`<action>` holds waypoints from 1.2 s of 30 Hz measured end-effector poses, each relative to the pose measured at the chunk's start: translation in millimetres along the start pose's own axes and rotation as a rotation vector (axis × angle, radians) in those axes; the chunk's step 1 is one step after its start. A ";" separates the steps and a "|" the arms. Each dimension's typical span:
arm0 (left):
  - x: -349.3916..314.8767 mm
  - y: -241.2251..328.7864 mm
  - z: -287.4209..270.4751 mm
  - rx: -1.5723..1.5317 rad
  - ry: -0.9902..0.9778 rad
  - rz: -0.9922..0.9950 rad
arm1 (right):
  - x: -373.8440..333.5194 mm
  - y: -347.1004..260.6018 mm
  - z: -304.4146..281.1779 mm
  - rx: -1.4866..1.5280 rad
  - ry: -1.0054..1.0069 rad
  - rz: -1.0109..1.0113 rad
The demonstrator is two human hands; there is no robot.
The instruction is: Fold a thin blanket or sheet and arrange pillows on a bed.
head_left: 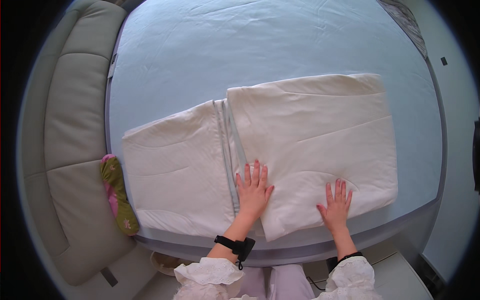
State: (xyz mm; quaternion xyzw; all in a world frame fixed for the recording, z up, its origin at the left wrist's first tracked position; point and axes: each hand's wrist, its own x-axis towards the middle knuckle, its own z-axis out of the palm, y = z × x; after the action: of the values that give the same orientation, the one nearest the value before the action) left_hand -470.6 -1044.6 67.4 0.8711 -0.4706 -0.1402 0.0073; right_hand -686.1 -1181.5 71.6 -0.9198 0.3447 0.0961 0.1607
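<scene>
Rests both bare hands on white, stitched fabric bedding (pixel 325 120), folded flat in two broad sections side by side (cannot tell whether joined underneath) on a pale blue, lightly wrinkled bed sheet (pixel 280 40), close to the near edge of the bed. Has the left hand (pixel 253 195) palm down at the meeting of the two sections, fingers loosely spread, tips beside narrow grey fabric edging (pixel 235 142), thumb out over the larger right section. Has the right hand (pixel 336 207) palm down too, on the lower right part of that section, fingers slightly fanned, thumb held away. Cannot tell the pressure of either. Wears white, ruffled eyelet sleeves (pixel 210 275) and, on the left wrist, a black strap with a boxy black device (pixel 244 248). To the left, shows a padded, grey-beige headboard (pixel 75 110) and, between it and the bedding, a long, green-and-pink patterned cloth item (pixel 120 197). At the far right corner, shows a piece of grey, patterned fabric (pixel 406 22).
</scene>
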 end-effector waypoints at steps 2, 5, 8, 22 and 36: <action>-22.2 -6.3 -15.4 -0.079 -0.073 -0.004 | -1.5 5.1 11.3 0.037 -0.044 -0.012; -68.0 -37.3 -31.8 -0.093 0.008 -0.180 | -3.0 -6.3 12.9 0.074 -0.014 -0.020; -132.6 -108.4 -31.7 -0.173 0.342 -0.523 | -4.7 -50.6 18.9 0.134 0.005 -0.135; -342.4 -426.1 -17.5 -0.101 0.357 -1.192 | -22.6 -234.2 53.8 0.100 0.046 -0.315; -217.1 -486.5 -44.9 -0.724 0.192 -0.810 | 76.4 -306.1 85.2 0.931 0.260 0.299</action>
State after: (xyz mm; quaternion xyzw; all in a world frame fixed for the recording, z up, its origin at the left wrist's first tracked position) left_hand -173.8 -600.5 91.7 0.9333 -0.0166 -0.2045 0.2948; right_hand -431.3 -979.2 40.6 -0.6957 0.4962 -0.1611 0.4938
